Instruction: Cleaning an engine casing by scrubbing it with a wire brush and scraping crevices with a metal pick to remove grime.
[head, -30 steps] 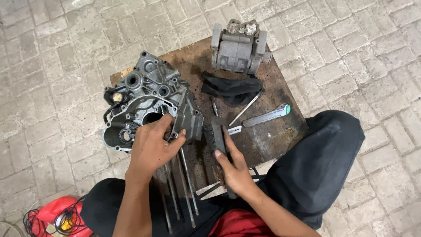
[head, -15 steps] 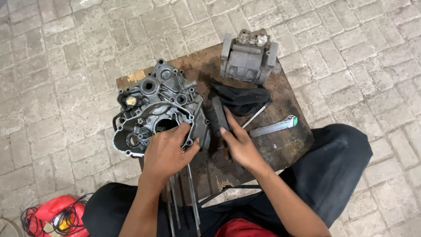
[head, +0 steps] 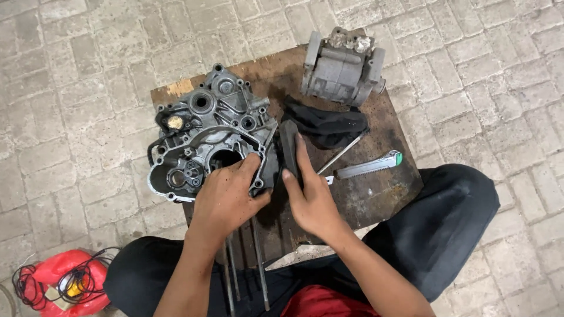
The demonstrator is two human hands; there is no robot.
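Note:
A grey metal engine case point(head: 202, 132) lies on a dirty wooden board point(head: 376, 194) on the paved ground. My left hand point(head: 226, 196) rests on the case's near right edge, fingers gripping its rim. My right hand point(head: 308, 191) presses a long dark flat strip point(head: 288, 144) upright against the right side of the case, with the fingers stretched along it. Several long metal rods point(head: 258, 264) stick out from under the case toward me.
A grey engine cylinder block point(head: 343, 67) stands at the board's far right. A black cloth point(head: 326, 123), a thin metal rod point(head: 341, 154) and a utility knife point(head: 370, 167) lie to the right of my hand. A red bundle with cables point(head: 59, 279) sits at the lower left.
My right hand has moved the dark strip up and away from me, alongside the engine case. My left hand has slid further onto the case's edge.

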